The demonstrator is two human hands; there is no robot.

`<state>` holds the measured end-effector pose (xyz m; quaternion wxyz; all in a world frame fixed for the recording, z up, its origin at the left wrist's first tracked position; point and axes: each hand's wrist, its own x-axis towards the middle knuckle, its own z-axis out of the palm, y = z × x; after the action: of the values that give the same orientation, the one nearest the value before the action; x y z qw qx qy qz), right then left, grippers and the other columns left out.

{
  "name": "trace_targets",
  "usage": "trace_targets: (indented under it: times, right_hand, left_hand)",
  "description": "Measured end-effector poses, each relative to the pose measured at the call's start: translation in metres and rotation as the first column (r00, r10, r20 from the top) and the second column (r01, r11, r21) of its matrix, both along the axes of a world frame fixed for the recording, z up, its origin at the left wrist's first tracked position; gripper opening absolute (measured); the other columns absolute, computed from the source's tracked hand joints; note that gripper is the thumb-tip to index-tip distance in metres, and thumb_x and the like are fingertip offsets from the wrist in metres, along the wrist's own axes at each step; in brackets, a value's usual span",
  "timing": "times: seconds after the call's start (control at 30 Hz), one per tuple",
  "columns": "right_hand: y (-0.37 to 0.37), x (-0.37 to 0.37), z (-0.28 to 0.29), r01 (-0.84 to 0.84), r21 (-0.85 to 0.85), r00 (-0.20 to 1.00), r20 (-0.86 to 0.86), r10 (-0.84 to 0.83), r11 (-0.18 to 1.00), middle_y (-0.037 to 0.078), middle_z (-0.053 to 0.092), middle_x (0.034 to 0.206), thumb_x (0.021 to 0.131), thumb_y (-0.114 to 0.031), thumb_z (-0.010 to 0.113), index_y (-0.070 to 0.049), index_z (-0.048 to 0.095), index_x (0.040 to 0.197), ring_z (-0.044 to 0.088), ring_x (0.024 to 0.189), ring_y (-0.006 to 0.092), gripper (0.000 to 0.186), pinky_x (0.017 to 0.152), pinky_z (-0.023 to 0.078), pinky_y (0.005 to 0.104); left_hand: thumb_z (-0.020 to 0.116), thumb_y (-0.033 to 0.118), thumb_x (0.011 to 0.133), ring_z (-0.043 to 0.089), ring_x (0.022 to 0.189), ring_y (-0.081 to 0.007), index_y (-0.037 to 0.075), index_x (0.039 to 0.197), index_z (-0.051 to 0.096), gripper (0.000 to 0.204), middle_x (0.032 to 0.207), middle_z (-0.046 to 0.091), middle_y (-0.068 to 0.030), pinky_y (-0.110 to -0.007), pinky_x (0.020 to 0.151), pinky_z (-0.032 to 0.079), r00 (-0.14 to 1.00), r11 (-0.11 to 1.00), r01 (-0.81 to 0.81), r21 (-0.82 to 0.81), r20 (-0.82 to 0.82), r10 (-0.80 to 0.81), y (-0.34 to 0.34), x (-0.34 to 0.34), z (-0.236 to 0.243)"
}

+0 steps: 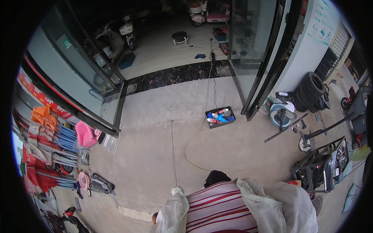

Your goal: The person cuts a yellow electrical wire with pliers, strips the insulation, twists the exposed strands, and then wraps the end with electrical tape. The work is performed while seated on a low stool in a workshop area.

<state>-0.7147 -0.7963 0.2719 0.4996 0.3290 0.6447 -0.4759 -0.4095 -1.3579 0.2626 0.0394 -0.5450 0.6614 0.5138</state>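
I stand on a concrete floor (147, 151) before an open glass doorway, in a white jacket (268, 206) over a striped shirt (217, 204). Just a sliver of my left hand (154, 218) shows beside the jacket at the lower edge; its fingers are hidden. My right hand is out of sight on the jacket's other side. A dark shape (217, 178) juts out past my shirt, perhaps a shoe or a knee. Ahead of me, well apart from both hands, a black tray (221, 125) holds several bottles and spray cans. A thin hose (186, 149) curves over the floor.
Stacked tyres (309, 91) and a blue basin (280, 115) stand right of the door. Nearer on the right is a black metal cart (320, 167). At left lie folded umbrellas (42, 143) and a pink chair (84, 134). Inside are scooters (127, 32) and a wheeled stool (179, 37).
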Motion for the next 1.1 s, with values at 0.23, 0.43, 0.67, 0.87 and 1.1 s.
trace_targets:
  times: [0.23,0.43,0.67,0.87,1.1]
  right_hand:
    - [-0.148,-0.150,-0.033,0.225,-0.110,0.974,-0.007,-0.227,0.968,0.017,0.071,0.101,0.090,-0.035,0.060,0.002,0.067,0.110,0.069,0.089,0.0280,0.042,0.079,0.055,0.0411]
    - [-0.271,-0.283,-0.028,0.400,-0.129,0.917,0.070,-0.394,0.907,0.017,0.071,0.100,0.091,-0.036,0.059,0.001,0.067,0.109,0.069,0.088,0.0278,0.042,0.078,0.055,0.0410]
    - [-0.322,-0.464,0.006,0.518,-0.023,0.855,0.031,-0.517,0.855,0.017,0.071,0.099,0.092,-0.037,0.057,0.001,0.067,0.108,0.069,0.086,0.0275,0.042,0.077,0.055,0.0408]
    - [-0.435,-0.588,0.030,0.708,-0.027,0.705,0.084,-0.704,0.706,0.016,0.071,0.098,0.093,-0.038,0.057,0.000,0.067,0.107,0.069,0.085,0.0273,0.042,0.076,0.056,0.0406]
    - [-0.534,-0.790,0.058,0.833,-0.178,0.548,0.121,-0.828,0.525,0.016,0.071,0.096,0.094,-0.039,0.055,0.000,0.066,0.106,0.069,0.083,0.0270,0.042,0.075,0.056,0.0405]
  left_hand:
    - [0.055,0.029,0.099,0.065,0.068,-0.0168,0.005,0.117,0.062,0.031,0.085,0.070,-0.0071,-0.030,0.055,0.049,0.935,0.924,0.338,-0.178,-0.050,-0.352,-0.236,-0.335,0.060]
    - [0.057,0.028,0.097,0.065,0.073,-0.0203,0.006,0.115,0.062,0.029,0.086,0.069,-0.0084,-0.033,0.060,0.050,0.873,0.874,0.485,-0.026,0.069,-0.483,-0.318,-0.501,0.101]
    - [0.059,0.026,0.095,0.066,0.078,-0.0243,0.006,0.113,0.062,0.027,0.088,0.068,-0.0099,-0.036,0.066,0.051,0.809,0.828,0.542,0.145,0.175,-0.561,-0.427,-0.691,0.086]
    - [0.061,0.025,0.094,0.066,0.083,-0.0278,0.006,0.111,0.062,0.025,0.090,0.067,-0.0112,-0.039,0.071,0.052,0.766,0.790,0.589,0.170,0.196,-0.613,-0.577,-0.909,0.067]
    - [0.063,0.020,0.091,0.064,0.079,-0.0286,0.007,0.102,0.062,0.017,0.089,0.064,-0.0105,-0.041,0.066,0.053,0.076,-0.490,0.372,-0.788,0.552,-0.830,-0.743,-1.351,0.071]
